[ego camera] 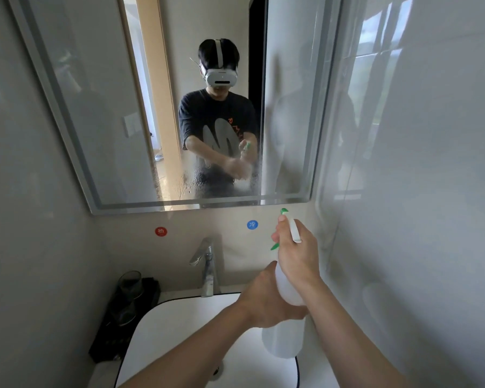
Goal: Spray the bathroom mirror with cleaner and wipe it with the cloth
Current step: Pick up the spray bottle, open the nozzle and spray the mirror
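While your right hand [298,256] gripped the neck of the spray bottle [284,340], fingers curled round the green trigger [275,245], your left hand [263,301] wrapped the translucent body lower down. Neither hand was free for a cloth, and no cloth could be identified with certainty. The bottle was held over the right of the basin [179,331], with its nozzle [284,210] just below the lower edge of the mirror [109,107].

Hazards judged from this position:
- A squeeze at that height would likely have wetted the wall strip, not the glass.
- Droplets [196,183] sat on the lower centre of the mirror. More cleaner there would probably have run onto the frame, while the upper glass appeared dry.
- Overspray to the left could have reached the tap [207,264] and the tumbler [129,284] on the worktop.
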